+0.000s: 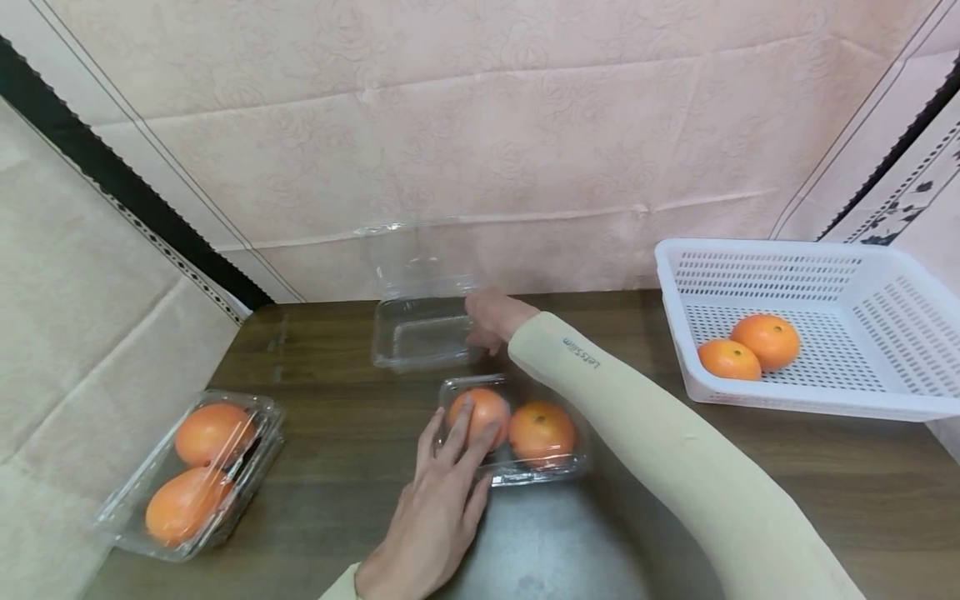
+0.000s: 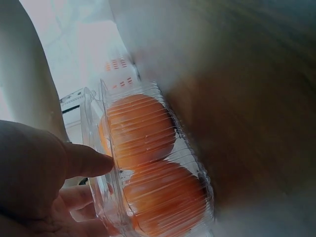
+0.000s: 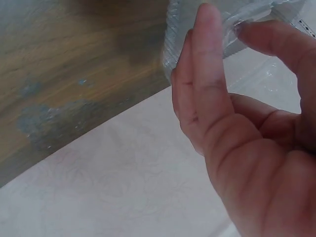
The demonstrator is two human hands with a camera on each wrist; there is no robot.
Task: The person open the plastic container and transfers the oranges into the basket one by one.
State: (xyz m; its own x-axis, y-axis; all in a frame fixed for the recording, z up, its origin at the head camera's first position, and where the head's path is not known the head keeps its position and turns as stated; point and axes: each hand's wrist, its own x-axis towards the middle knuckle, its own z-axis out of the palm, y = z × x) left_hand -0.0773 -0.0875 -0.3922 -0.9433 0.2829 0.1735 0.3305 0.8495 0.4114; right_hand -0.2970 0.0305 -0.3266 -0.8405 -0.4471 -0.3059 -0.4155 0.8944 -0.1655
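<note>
At both hands [image 1: 435, 508] [image 1: 497, 318] — boxes [image 1: 517, 477] [image 1: 420, 333] (clear)

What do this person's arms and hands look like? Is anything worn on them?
The right arm wears a long, smooth, pale greenish-cream sleeve, with dark lettering near the wrist that seems to read "LetsSlim". A bit of similar pale cuff shows at the left wrist. The left hand and right hand are bare, without gloves.
</note>
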